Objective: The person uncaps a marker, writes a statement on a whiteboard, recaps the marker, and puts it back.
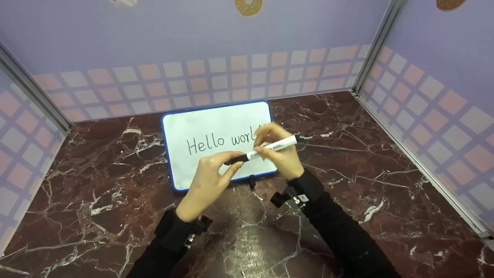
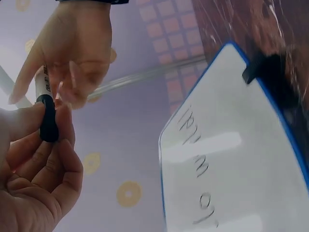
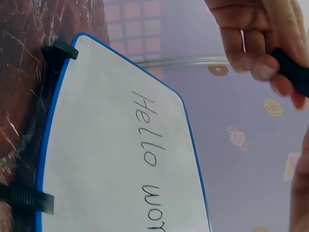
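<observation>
A marker pen [image 1: 278, 146] with a white barrel and black ends is held between both hands, over the right part of a blue-framed whiteboard [image 1: 216, 116]. My left hand [image 1: 208, 177] pinches the black cap [image 2: 48, 121] at its lower left end between thumb and fingers. The right hand [image 1: 287, 158] grips the white barrel, its thumb and fingers on either side. Handwritten black lettering [image 1: 205, 143] reads "Hello worl", with the end hidden behind the right hand in the head view. In the right wrist view, the left hand [image 3: 260, 34] shows around the black cap.
The whiteboard is propped up on a dark red marbled table [image 1: 115, 200], with black clip-like supports [image 3: 60, 50] at its lower edge. Lilac panels [image 1: 193, 34] with pink and white checks close off the back and sides, joined by metal posts [image 1: 376, 46].
</observation>
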Tool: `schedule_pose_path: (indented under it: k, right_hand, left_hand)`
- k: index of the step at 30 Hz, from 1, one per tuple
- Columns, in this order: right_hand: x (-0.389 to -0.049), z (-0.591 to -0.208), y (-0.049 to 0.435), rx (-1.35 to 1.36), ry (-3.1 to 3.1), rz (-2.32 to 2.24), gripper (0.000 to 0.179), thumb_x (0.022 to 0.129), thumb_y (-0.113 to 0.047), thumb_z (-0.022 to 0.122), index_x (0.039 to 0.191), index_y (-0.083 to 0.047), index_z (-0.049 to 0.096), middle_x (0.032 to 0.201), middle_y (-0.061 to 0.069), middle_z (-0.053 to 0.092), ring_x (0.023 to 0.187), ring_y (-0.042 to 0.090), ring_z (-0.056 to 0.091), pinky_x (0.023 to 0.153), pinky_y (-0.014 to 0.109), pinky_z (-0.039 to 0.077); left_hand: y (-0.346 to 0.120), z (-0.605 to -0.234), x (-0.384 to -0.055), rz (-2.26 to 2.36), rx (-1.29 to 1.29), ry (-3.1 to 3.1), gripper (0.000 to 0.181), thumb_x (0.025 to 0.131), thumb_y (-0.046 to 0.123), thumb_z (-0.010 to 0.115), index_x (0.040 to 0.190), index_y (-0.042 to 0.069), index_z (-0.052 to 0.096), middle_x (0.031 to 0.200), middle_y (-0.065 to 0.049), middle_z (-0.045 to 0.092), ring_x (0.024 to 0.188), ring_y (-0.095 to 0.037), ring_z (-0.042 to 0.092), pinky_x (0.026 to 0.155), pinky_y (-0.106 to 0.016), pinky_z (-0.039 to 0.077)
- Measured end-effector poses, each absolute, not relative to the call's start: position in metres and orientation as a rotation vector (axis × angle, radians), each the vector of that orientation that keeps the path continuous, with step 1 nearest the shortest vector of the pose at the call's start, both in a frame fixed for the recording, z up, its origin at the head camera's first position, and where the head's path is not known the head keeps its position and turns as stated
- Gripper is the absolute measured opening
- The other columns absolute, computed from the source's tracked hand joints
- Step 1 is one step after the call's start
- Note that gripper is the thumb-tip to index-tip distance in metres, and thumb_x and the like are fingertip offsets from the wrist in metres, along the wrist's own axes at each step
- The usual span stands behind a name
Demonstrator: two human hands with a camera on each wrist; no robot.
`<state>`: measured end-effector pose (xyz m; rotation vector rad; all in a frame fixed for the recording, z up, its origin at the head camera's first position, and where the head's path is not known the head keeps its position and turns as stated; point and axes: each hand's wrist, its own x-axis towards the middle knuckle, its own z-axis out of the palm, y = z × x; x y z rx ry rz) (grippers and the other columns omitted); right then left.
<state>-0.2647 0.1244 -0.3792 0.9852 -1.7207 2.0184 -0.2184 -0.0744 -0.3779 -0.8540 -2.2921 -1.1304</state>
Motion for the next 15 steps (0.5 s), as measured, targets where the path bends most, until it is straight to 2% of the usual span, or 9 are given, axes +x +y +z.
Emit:
schedule_pose_path:
  k: [3,5,7,10,15]
  right_hand:
    - [-0.270,-0.376,0.132,0.894,-1.662,1.771,0.049,0.077,-0.009,0.082,0.110,0.016,0.055,0.090,0.002,0.068,0.080,0.012,0.063,0.067,0.021,0.055]
    - [-0.273,-0.377,0.137,0.869,-1.667,1.468,0.053,0.072,-0.016,0.088,0.111,0.009,0.062,0.096,0.008,0.069,0.091,0.018,0.064,0.084,0.026,0.056]
    - [-0.274,-0.378,0.139,0.878,-1.674,1.133,0.049,0.068,-0.017,0.090,0.107,0.003,0.068,0.099,0.012,0.070,0.096,0.024,0.063,0.092,0.032,0.055]
    - [-0.275,-0.383,0.137,0.926,-1.653,0.741,0.039,0.068,-0.019,0.090,0.101,-0.005,0.075,0.096,0.011,0.072,0.098,0.029,0.061,0.092,0.039,0.053]
    - [-0.275,-0.391,0.131,1.008,-1.624,0.431,0.026,0.076,-0.015,0.084,0.101,-0.011,0.078,0.091,0.005,0.074,0.089,0.024,0.064,0.079,0.035,0.055]
  left_hand:
    - [-0.081,-0.376,-0.221,-1.047,-0.797,-2.284,0.019,0.092,0.012,0.068,0.107,0.000,0.072,0.103,-0.013,0.076,0.093,-0.022,0.073,0.088,-0.032,0.061]
    - [-0.085,-0.375,-0.222,-0.993,-0.763,-2.277,0.018,0.092,0.011,0.067,0.106,0.000,0.072,0.102,-0.013,0.075,0.094,-0.024,0.073,0.088,-0.033,0.061]
    - [-0.087,-0.374,-0.222,-0.950,-0.738,-2.276,0.018,0.093,0.011,0.067,0.105,-0.001,0.072,0.101,-0.013,0.075,0.094,-0.025,0.073,0.087,-0.035,0.062]
    - [-0.088,-0.374,-0.222,-0.916,-0.724,-2.279,0.018,0.093,0.010,0.067,0.105,-0.002,0.072,0.100,-0.015,0.075,0.094,-0.027,0.072,0.086,-0.037,0.062]
    - [-0.088,-0.376,-0.223,-0.899,-0.737,-2.287,0.017,0.093,0.009,0.066,0.105,-0.002,0.071,0.099,-0.015,0.074,0.094,-0.028,0.072,0.085,-0.036,0.062]
